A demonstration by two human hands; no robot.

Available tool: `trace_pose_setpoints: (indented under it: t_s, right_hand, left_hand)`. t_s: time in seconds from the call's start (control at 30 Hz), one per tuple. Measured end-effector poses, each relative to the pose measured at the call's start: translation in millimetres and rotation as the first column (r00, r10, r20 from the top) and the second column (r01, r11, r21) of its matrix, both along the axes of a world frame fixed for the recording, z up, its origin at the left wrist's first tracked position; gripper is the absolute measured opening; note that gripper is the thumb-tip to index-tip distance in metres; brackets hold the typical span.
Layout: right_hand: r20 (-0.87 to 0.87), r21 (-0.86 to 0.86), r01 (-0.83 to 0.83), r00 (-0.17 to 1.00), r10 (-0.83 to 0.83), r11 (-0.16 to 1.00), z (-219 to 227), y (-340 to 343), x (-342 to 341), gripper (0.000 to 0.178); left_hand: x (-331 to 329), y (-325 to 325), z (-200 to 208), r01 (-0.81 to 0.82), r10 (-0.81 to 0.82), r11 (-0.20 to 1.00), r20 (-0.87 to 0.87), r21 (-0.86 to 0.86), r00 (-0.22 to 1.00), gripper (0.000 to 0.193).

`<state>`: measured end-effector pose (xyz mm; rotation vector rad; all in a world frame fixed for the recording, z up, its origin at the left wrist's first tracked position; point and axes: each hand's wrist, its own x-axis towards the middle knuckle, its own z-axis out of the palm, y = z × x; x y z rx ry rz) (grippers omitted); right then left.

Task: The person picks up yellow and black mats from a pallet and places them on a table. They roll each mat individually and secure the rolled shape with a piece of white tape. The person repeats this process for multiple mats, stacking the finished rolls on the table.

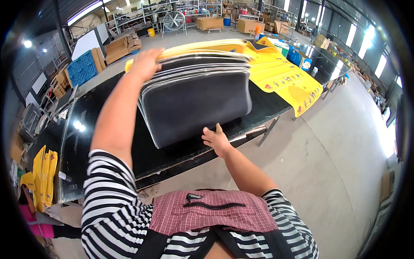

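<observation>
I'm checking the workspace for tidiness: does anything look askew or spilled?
Yes: the overlapping yellow printed sheets lie unevenly, one corner jutting past the edge of the glossy black table. The thick stack of black-faced, pale-edged sheets at the left hand is also unevenly fanned. No spill shows.

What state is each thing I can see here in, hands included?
Stack of sheets: tilted up, black face showing
Left hand: at the stack's upper left edge, grip unclear
Right hand: open, near the stack's lower edge
Yellow sheets: spread out, overhanging the black table
Zip on the pink pouch: looks closed
Blue pallet: standing on edge
Fan: can't tell whether it's running
</observation>
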<state>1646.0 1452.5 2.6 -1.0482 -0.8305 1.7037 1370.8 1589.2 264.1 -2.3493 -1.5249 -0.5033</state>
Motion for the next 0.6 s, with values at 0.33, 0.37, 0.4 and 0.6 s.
trace_pose_setpoints:
  t_s: [0.33,0.37,0.4,0.6]
  right_hand:
    - [0.214,0.027,0.045,0.975,-0.050,0.999,-64.6,-0.7,156.3,0.053]
    - [0.171,0.050,0.134,0.975,-0.140,0.990,-66.3,9.8,172.8,0.048]
    - [0.197,0.066,0.203,0.957,-0.212,0.977,-68.1,22.3,191.4,0.047]
    - [0.271,0.057,0.348,0.897,-0.350,0.936,-95.8,140.3,263.4,0.043]
  left_hand:
    - [-7.8,-38.5,-303.4,-0.342,0.451,0.869,0.287,-0.359,0.845,0.068]
    - [-6.6,-49.3,-310.2,-0.432,0.517,0.850,0.328,-0.300,0.790,0.069]
    - [0.3,-59.2,-306.3,-0.494,0.619,0.783,0.395,-0.377,0.679,0.072]
    - [-33.9,-61.6,-326.7,-0.259,0.712,0.666,0.700,-0.700,-0.063,0.080]
